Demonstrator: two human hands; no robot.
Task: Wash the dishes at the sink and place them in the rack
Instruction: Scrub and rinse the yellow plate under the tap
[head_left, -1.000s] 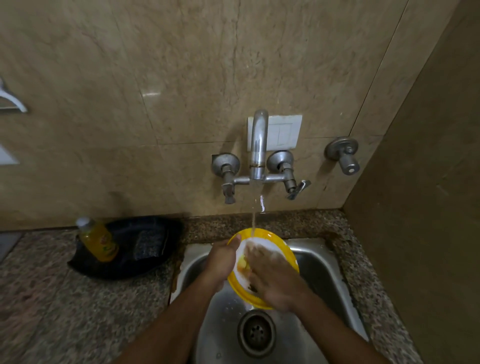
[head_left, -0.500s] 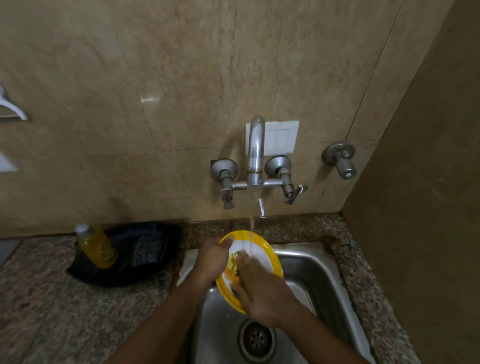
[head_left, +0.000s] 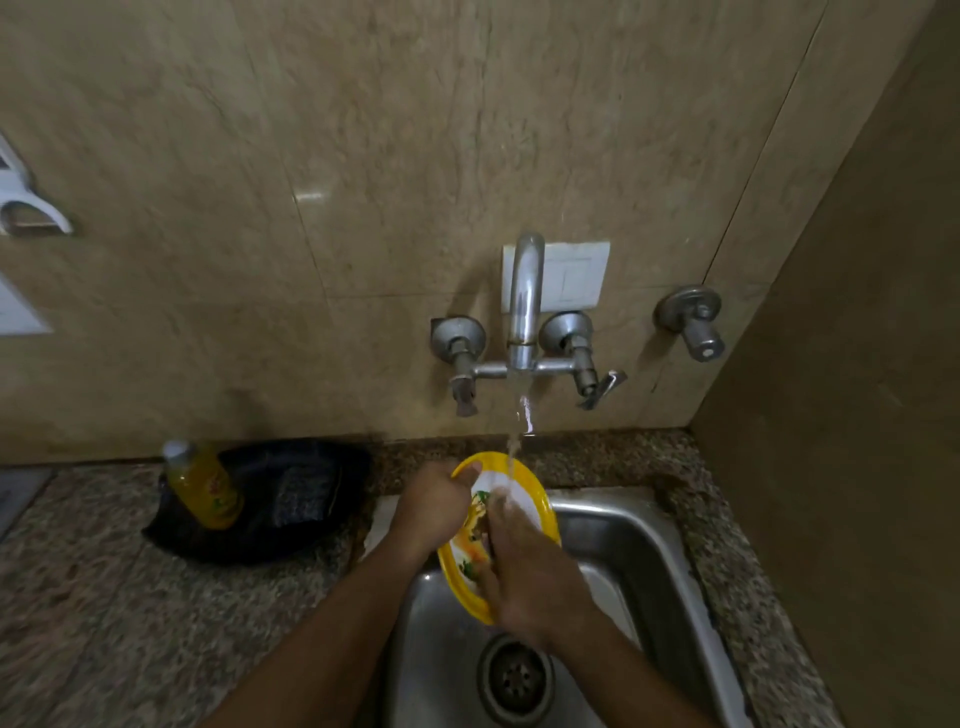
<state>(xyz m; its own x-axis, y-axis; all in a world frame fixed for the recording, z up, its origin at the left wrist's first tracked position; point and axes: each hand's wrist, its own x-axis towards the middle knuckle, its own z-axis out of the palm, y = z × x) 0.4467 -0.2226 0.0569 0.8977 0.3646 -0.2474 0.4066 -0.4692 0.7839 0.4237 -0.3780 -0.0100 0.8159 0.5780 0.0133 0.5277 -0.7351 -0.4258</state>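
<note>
A yellow-rimmed plate (head_left: 524, 491) with a white, printed centre is held tilted over the steel sink (head_left: 639, 540), under the running tap (head_left: 524, 301). My left hand (head_left: 434, 512) grips the plate's left rim, thumb over the edge. My right hand (head_left: 524, 566) lies flat on the plate's face with straight fingers, covering its lower half. Water from the tap falls onto the plate's upper part. No rack is in view.
A yellow soap bottle (head_left: 202, 486) stands on a black tray (head_left: 322, 519) with a dark scrub pad (head_left: 304, 493), left of the sink on the granite counter (head_left: 93, 613). The drain (head_left: 514, 678) lies below my hands. A side wall stands close at the right.
The plate has tipped more edge-on and shifted slightly left with my hands. My right hand has slid down over its face. The view moved a little.
</note>
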